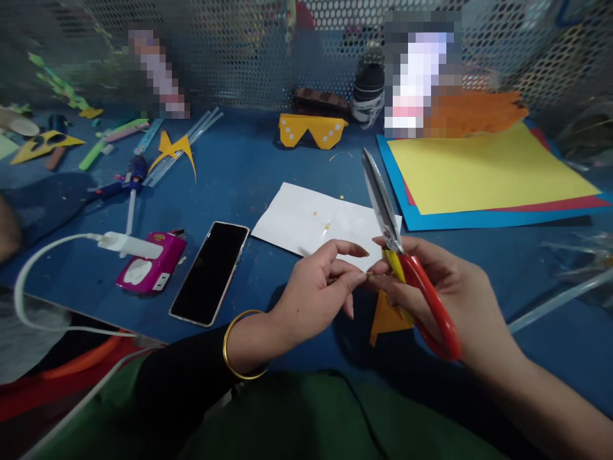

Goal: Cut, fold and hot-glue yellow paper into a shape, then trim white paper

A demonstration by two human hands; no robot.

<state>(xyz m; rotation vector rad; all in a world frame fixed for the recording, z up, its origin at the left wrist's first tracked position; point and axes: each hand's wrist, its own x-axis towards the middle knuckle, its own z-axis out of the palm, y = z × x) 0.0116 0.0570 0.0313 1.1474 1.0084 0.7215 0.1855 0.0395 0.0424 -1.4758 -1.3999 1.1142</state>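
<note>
My right hand (445,294) holds a pair of scissors (426,297) with red and yellow handles, the blades pointing up and away. Its thumb and fingertips meet those of my left hand (320,281), which wears a gold bangle at the wrist. The left thumb and a finger are pinched on something tiny that I cannot make out. Just beneath the right hand shows an orange-yellow paper piece (390,319), partly hidden by the fingers. Beyond both hands lies a white sheet of paper (297,217) with small yellow scraps on it.
A phone (211,275) lies left of my hands, beside a magenta power socket (148,265) with a white charger. Farther left is a blue glue gun (134,176). Yellow paper glasses (311,131) stand at the back. Coloured sheets (479,172) lie at right. Another person's arm (7,230) shows at left.
</note>
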